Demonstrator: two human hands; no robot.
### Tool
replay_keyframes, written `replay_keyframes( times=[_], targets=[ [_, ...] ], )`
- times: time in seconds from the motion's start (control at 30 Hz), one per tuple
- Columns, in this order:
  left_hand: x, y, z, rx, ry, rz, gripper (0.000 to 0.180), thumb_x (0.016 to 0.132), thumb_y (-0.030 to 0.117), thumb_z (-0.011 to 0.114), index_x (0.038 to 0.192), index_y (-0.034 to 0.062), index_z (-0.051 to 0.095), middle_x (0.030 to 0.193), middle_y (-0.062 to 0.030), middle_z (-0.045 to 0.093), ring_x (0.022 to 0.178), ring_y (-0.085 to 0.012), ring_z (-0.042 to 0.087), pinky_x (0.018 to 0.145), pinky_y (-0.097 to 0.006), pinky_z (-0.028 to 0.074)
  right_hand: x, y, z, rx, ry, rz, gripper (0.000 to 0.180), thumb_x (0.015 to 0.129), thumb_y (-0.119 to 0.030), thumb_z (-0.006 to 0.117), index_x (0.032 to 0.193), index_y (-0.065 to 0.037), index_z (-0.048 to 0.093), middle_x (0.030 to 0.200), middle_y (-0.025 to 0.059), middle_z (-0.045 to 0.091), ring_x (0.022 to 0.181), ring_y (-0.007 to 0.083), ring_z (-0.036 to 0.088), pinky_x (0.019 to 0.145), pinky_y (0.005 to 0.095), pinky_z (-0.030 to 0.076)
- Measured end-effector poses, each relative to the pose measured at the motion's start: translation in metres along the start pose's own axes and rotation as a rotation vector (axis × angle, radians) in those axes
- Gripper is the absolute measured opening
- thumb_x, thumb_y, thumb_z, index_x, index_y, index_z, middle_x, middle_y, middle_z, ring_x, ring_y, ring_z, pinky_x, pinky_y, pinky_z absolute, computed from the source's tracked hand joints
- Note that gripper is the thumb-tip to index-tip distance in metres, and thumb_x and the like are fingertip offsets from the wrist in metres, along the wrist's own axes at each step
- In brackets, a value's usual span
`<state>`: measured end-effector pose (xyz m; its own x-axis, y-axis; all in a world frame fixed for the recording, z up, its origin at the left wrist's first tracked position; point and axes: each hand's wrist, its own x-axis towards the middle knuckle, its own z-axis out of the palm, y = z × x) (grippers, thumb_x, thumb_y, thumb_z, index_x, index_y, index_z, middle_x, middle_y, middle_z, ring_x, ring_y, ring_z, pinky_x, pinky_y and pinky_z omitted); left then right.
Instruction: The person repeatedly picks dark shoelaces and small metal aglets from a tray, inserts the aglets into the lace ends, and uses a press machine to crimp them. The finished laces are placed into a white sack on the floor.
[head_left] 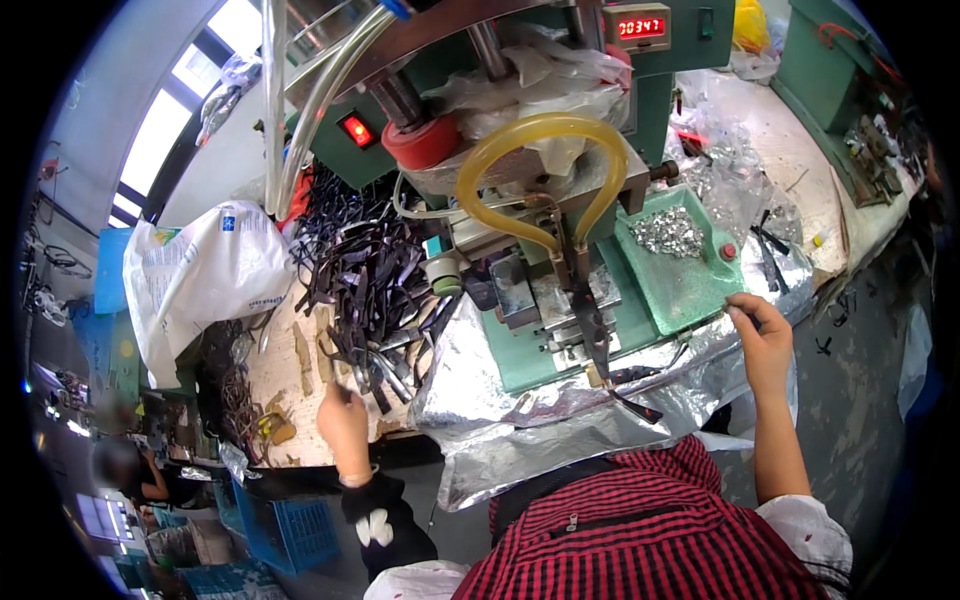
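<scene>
My left hand (343, 425) is closed at the near edge of a heap of dark, flat strips (370, 270) on the table. What its fingers hold, if anything, I cannot make out. By the near right corner of a green tray (690, 316), my right hand (764, 345) has thumb and fingertips pinched together; anything between them is too small to name. Small silvery metal pieces (668, 232) lie inside that tray, along with a red-capped item (728, 251). Below the copper-coloured tips of a green bench machine, a dark strip (592, 335) lies across the metal fixture (563, 305).
A yellow hose (470, 170) loops above the fixture, near a lit red switch (356, 129). Crinkled silver foil (470, 440) covers the table's front edge. To the left are a white bag (215, 270) and a blue crate (300, 530). Another person (150, 480) is at the far left.
</scene>
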<state>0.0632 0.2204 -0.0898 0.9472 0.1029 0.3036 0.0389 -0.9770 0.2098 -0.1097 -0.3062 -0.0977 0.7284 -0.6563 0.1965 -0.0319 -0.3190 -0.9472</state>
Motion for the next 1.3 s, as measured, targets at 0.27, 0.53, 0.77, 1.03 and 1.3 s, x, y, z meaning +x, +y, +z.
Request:
replay_keyframes(
  times=[0.27,0.53,0.77,1.03,1.3],
  targets=[
    [0.048,0.092,0.06,-0.258,0.079,0.369,0.009,0.092,0.01,0.066,0.098,0.004,0.064,0.082,-0.0137,0.07,0.072,-0.0329,0.068,0.063,-0.042,0.05,0.041,-0.114,0.106,0.06,-0.231,-0.471,0.017,0.08,-0.002,0.073,0.097,-0.001,0.072,0.099,0.0124,0.071,0.09,0.0275,0.067,0.083,0.0362,0.051],
    [-0.004,0.197,-0.054,-1.359,0.179,0.521,0.018,0.103,0.011,0.057,0.101,-0.0039,0.066,0.089,-0.0152,0.072,0.072,-0.0148,0.067,0.063,-0.024,0.05,0.019,-0.094,0.141,0.509,-0.257,-0.07,0.044,0.086,-0.003,0.074,0.126,0.004,0.057,0.109,0.0121,0.068,0.101,0.0146,0.065,0.092,0.028,0.049],
    [-0.01,0.248,-0.085,-1.339,0.325,0.665,0.016,0.086,-0.01,0.07,0.101,-0.0074,0.064,0.093,-0.0158,0.072,0.08,-0.0241,0.072,0.075,-0.031,0.057,-0.002,-0.15,0.115,0.521,-0.38,-0.016,0.059,0.087,0.003,0.066,0.141,0.003,0.043,0.131,0.0143,0.059,0.113,0.0206,0.061,0.1,0.0331,0.047],
    [-0.03,0.242,-0.081,-1.302,0.618,0.666,0.023,0.098,0.016,0.065,0.102,-0.0042,0.055,0.084,-0.0232,0.071,0.073,-0.0252,0.067,0.069,-0.031,0.053,0.007,-0.125,0.148,0.548,-0.29,-0.083,0.049,0.087,-0.005,0.071,0.131,0.002,0.05,0.096,0.0094,0.069,0.09,0.014,0.066,0.084,0.03,0.051],
    [0.009,0.236,-0.093,-1.013,0.211,0.57,0.013,0.086,-0.015,0.066,0.097,-0.0092,0.064,0.091,-0.0193,0.071,0.085,-0.025,0.071,0.08,-0.03,0.054,0.058,-0.053,0.073,-0.393,0.088,-0.115,0.016,0.081,-0.008,0.07,0.097,-0.008,0.072,0.099,0.0114,0.072,0.098,0.0324,0.067,0.088,0.0416,0.052]
  ],
)
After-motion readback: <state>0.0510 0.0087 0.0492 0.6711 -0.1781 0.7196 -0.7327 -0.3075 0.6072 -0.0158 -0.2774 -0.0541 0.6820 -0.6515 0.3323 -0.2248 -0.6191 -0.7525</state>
